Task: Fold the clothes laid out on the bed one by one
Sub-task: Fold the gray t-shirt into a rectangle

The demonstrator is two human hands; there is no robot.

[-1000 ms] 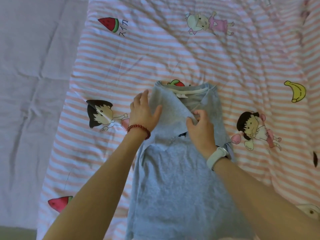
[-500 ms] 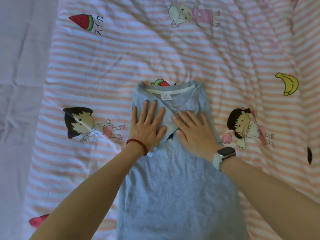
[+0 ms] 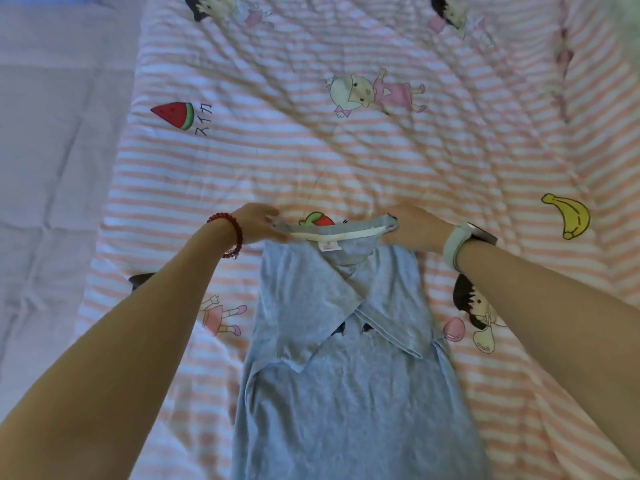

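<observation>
Nearest the camera, the lower body of the light blue-grey knit T-shirt (image 3: 349, 393) lies flat and lengthwise on the pink-and-white striped cartoon-print quilt (image 3: 346, 161), its hem running out of the bottom of the view. Half a second ago both palms were spread flat on the folded-in sleeves at chest height; now they have left that spot and gone up to the neckline, one at each shoulder corner. Above the flat body, the two short sleeves are folded inward and cross over the chest, the left one lying on top, with a small dark print peeking out where their edges meet. The garment is thus a narrow strip with nearly straight sides. Farther up, the left hand (image 3: 254, 223), with a red bead bracelet (image 3: 228, 233) on its wrist, pinches the left end of the collar, and the right hand (image 3: 414, 228), with a pale-strapped smartwatch (image 3: 464, 242) on its wrist, grips the right end, fingers curled under the cloth. Between them the white-lined neck band (image 3: 337, 233) is raised a little off the quilt and pulled taut, a small white label hanging below it. Just beyond the collar a red strawberry print shows on the quilt, and farther off a watermelon slice, a banana and cartoon children are printed across the stripes. A plain lilac sheet (image 3: 52, 168) lies to the left
</observation>
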